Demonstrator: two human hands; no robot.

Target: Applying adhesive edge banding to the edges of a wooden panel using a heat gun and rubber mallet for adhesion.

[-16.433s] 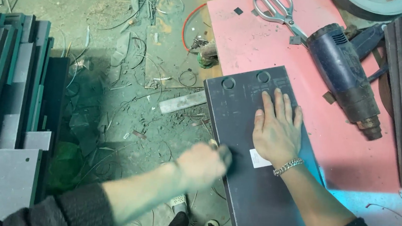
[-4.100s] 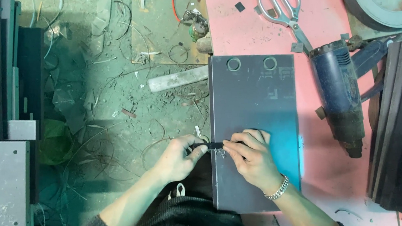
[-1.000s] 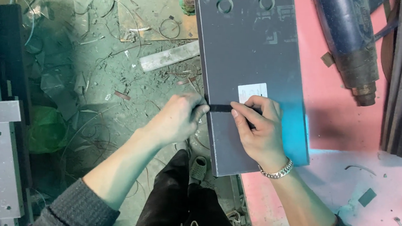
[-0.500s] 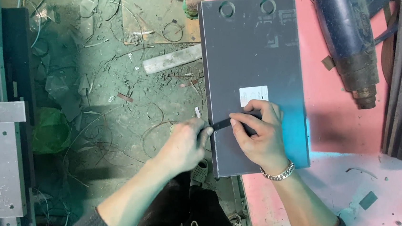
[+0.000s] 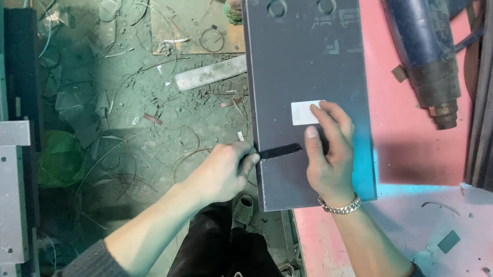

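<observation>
Pink table [image 5: 415, 152] holds a grey panel [image 5: 298, 72]; left hand [image 5: 220, 171] pinches black tape [image 5: 277, 152], right hand [image 5: 327, 151] presses flat on it.

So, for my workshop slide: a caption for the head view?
Left hand pulls black strip across grey panel; right hand presses it down.

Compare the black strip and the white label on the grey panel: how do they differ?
The strip is black, long and thin; the label is white, short and nearly square. The strip runs tilted from the panel edge, pinched by the left hand; the label lies flat, partly under the right hand. Both sit on the panel's face.
</observation>
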